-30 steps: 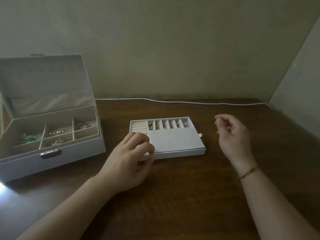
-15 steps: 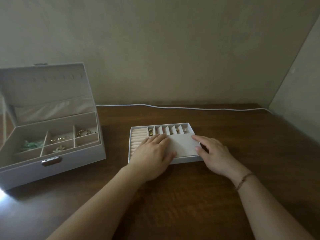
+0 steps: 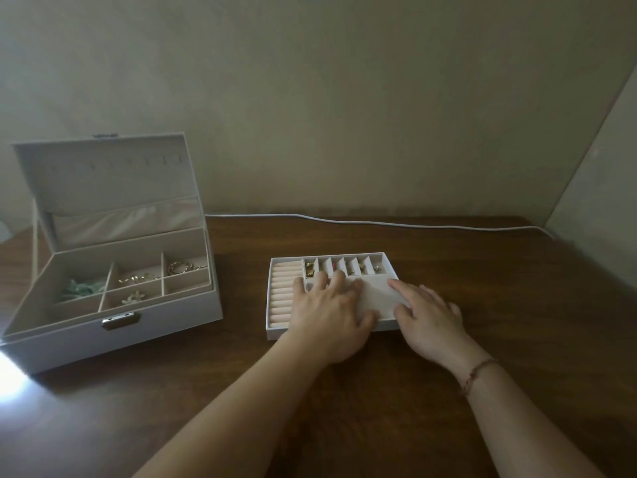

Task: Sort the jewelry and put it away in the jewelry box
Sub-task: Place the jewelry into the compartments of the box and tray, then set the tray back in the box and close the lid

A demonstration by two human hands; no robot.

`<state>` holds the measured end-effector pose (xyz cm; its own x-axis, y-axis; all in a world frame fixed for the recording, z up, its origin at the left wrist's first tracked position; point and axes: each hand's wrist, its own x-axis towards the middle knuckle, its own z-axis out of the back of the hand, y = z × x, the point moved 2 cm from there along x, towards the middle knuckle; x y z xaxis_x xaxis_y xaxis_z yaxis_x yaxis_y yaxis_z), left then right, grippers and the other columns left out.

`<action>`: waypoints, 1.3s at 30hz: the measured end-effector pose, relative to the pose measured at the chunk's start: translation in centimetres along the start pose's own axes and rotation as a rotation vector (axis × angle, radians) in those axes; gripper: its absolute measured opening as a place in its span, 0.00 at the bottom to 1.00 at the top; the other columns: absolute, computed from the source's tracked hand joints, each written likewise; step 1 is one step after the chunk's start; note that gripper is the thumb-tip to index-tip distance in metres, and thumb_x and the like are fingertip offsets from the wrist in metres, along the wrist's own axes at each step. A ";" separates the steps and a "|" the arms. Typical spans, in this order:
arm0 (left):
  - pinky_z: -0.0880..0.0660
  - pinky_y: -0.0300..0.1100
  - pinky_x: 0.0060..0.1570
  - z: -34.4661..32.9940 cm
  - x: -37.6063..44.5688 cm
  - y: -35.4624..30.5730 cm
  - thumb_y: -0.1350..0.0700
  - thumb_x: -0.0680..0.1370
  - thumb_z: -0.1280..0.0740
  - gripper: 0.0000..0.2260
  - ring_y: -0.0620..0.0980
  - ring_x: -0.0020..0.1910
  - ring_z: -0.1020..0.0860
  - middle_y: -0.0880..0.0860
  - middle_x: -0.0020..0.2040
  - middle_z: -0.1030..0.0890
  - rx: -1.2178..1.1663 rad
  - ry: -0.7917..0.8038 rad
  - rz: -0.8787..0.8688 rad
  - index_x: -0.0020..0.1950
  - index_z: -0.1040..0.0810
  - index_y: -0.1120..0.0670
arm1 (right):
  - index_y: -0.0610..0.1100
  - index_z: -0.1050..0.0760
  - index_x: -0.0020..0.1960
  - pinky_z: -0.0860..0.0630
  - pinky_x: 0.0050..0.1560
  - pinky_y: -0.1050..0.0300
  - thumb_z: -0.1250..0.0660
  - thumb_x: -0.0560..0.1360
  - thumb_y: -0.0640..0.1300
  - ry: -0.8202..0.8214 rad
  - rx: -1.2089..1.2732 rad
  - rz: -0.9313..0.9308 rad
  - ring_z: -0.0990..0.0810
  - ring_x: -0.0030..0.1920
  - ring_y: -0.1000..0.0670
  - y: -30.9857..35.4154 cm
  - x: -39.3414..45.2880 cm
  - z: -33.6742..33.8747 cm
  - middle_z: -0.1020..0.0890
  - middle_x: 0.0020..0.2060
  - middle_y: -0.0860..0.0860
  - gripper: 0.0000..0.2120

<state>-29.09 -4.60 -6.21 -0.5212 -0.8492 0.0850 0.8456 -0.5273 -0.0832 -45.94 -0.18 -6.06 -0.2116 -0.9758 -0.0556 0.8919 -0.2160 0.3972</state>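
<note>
Jewelry box (image 3: pixel 113 270) sits open on the left of the wooden table (image 3: pixel 517 339), lid tilted back. Compartments hold pieces: pale green item (image 3: pixel 82 289) front left, gold chain (image 3: pixel 138 278) in the middle, white flower piece (image 3: pixel 132 298) just in front of it, gold bracelet (image 3: pixel 182 267) in the right cell. Metal clasp (image 3: pixel 120 320) on the front wall.

Separate tray (image 3: pixel 275 334) lies flat in front of me, well apart from the box. Ring rolls (image 3: pixel 281 294) down its left side. Row of small cells (image 3: pixel 344 265) along the far edge, small gold pieces inside; too small to identify.

My left hand (image 3: pixel 327 315) rests palm down on the tray, fingers spread flat, gripping nothing. My right hand (image 3: pixel 427 315) lies flat at the tray's right edge, fingertips on the plain panel (image 3: pixel 375 294), thumb at the near rim; open, not closed around anything. Thin bracelet (image 3: pixel 477 370) on my right wrist.

White cable (image 3: pixel 379 223) runs along the back of the table by the wall.
</note>
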 end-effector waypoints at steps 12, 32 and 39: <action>0.25 0.47 0.61 1.7 -7.3 7.8 0.28 0.76 0.42 0.33 0.50 0.71 0.33 0.47 0.75 0.37 0.003 -0.191 0.001 0.77 0.46 0.39 | 0.56 0.52 0.78 0.58 0.75 0.37 0.34 0.65 0.74 0.109 -0.052 0.049 0.62 0.78 0.49 -1.5 -0.1 0.5 0.51 0.79 0.56 0.51; 0.26 0.50 0.67 5.7 -9.5 7.1 0.39 0.72 0.25 0.37 0.48 0.66 0.24 0.47 0.67 0.21 -0.509 -0.505 0.393 0.77 0.33 0.47 | 0.49 0.37 0.75 0.40 0.73 0.42 0.30 0.73 0.55 -0.004 0.281 0.120 0.44 0.77 0.48 1.7 -2.3 2.8 0.38 0.76 0.49 0.34; 0.28 0.38 0.61 8.8 -13.7 12.6 0.39 0.70 0.24 0.38 0.41 0.59 0.24 0.48 0.65 0.19 -0.527 -0.655 0.438 0.75 0.30 0.52 | 0.48 0.32 0.71 0.26 0.60 0.48 0.29 0.72 0.54 -0.112 0.283 0.317 0.28 0.63 0.51 9.8 -1.7 3.8 0.28 0.66 0.53 0.30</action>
<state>-10.29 0.61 0.34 0.1335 -0.8741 0.4670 0.7061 -0.2468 -0.6637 -38.39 -0.52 1.35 -0.0007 -0.9792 0.2027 0.7784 0.1267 0.6149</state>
